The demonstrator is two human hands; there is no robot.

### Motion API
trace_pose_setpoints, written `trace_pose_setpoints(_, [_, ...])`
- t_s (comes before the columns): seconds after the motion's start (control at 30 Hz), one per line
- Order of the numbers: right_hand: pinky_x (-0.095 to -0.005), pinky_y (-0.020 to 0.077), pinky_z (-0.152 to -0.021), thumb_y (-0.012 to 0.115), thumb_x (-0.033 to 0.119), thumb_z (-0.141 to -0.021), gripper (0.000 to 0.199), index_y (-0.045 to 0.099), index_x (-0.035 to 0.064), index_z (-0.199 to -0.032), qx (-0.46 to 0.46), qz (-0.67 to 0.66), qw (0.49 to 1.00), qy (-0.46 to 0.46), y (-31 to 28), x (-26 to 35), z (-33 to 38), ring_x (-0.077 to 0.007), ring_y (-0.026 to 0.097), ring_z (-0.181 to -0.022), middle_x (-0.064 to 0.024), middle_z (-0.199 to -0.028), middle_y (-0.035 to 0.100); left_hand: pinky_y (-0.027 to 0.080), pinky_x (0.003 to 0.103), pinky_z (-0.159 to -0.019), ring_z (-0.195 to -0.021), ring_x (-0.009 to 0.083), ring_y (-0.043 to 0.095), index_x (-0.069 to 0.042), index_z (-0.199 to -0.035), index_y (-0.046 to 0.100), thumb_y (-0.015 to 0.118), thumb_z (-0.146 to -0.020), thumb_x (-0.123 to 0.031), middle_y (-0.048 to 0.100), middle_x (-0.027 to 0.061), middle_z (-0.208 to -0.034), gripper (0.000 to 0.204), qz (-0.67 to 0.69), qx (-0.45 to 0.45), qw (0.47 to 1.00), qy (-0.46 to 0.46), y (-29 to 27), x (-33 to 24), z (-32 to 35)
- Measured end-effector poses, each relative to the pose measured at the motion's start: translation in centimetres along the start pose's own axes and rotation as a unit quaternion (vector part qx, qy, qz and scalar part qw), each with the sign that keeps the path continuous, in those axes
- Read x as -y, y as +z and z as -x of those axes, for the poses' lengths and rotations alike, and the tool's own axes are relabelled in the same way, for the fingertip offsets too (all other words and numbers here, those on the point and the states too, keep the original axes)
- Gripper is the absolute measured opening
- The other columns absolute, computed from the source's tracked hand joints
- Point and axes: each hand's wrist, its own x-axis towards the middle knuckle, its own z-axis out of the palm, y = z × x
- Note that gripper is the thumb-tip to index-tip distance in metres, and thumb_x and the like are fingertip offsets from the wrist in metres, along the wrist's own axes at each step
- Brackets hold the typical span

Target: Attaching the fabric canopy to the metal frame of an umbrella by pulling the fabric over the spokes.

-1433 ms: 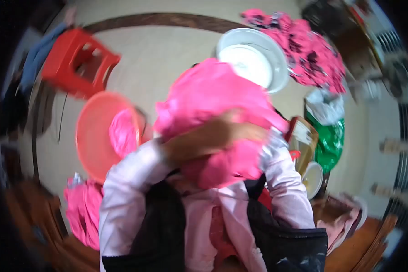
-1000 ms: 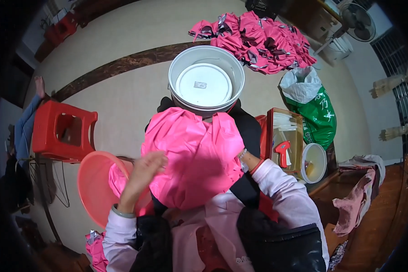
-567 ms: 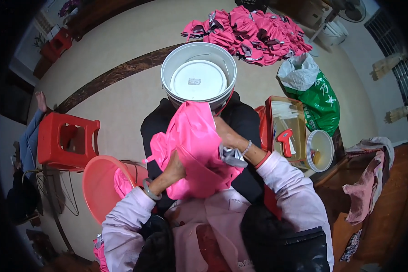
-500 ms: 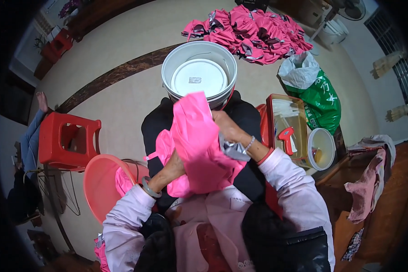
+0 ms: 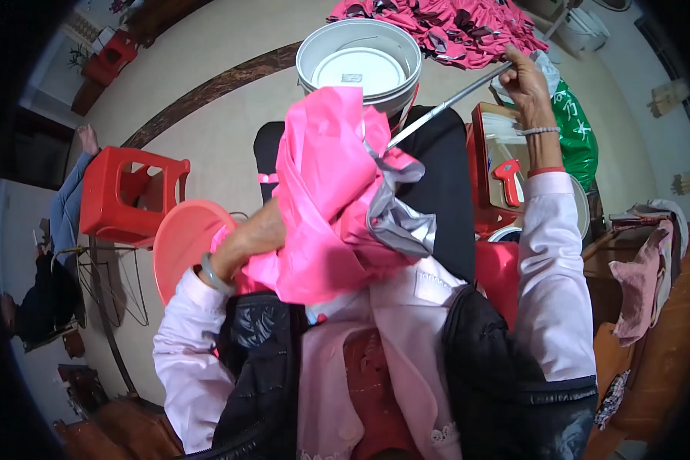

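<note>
A bundle of bright pink cloth (image 5: 322,184) with a silver-grey underside is bunched up in front of me, over my lap. My left hand (image 5: 266,228) comes in at its left side and grips it; the fingertips are hidden in the folds. Up at the right, my right hand (image 5: 526,80) is closed round the far end of a thin silver metal rod (image 5: 452,102). The rod slants down to the left, and its lower end disappears into the cloth.
Beyond my knees stands a white bucket (image 5: 307,65) with a lid inside. A pink heap (image 5: 468,31) lies behind it. At right are a tray (image 5: 481,146) with a red glue gun (image 5: 507,181) and a green sack (image 5: 577,146). Left are a red stool (image 5: 103,192), a basin (image 5: 169,245) and another person's leg (image 5: 69,184).
My right hand has left the cloth and moved up and right, now holding the rod's end. The rod has come into sight. The cloth has spread, showing more of its silver underside.
</note>
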Motion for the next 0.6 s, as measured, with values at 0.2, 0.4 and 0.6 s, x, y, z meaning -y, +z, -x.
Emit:
trace_pose_setpoints(0.2, [-0.0391, 0.0432, -0.058, 0.058, 0.021, -0.078, 0.018, 0.057, 0.0025, -0.079, -0.096, 0.64, 0.588, -0.485, 1.2, 3.6, 4.6, -0.0319, 0.056, -0.064, -0.0159, -0.07, 0.057, 0.044, 0.035, -0.066, -0.076, 0.0292, 0.06, 0.001, -0.098, 0.053, 0.066, -0.068, -0.021, 0.06, 0.0183, -0.082, 0.04, -0.132, -0.104, 0.98, 0.107, -1.1, -1.6, 0.4])
trace_pose_setpoints(0.4, [-0.0386, 0.042, -0.059, 0.058, 0.012, -0.075, 0.013, 0.054, 0.0025, -0.084, 0.252, 0.483, 0.636, -0.546, 8.2, 0.6, 15.4, -0.0309, 0.054, -0.072, -0.0131, -0.072, 0.054, 0.038, 0.04, -0.057, -0.063, 0.0353, 0.051, 0.0, -0.086, 0.052, 0.066, -0.067, -0.031, 0.051, 0.0203, -0.065, 0.038, -0.332, -0.184, 0.924, 0.056, -4.2, -2.8, 2.6])
trace_pose_setpoints(0.6, [-0.0399, 0.0419, -0.057, 0.052, 0.014, -0.079, 0.014, 0.053, 0.0056, -0.089, 0.298, 0.46, 0.705, -0.449, 11.7, -5.4, 15.5, -0.0332, 0.054, -0.064, -0.0142, -0.063, 0.05, 0.04, 0.038, -0.074, -0.086, 0.0315, 0.05, -0.002, -0.103, 0.052, 0.066, -0.067, -0.006, 0.052, 0.0156, -0.095, 0.039, -0.5, -0.337, 0.778, 0.177, -5.5, -5.2, 1.6])
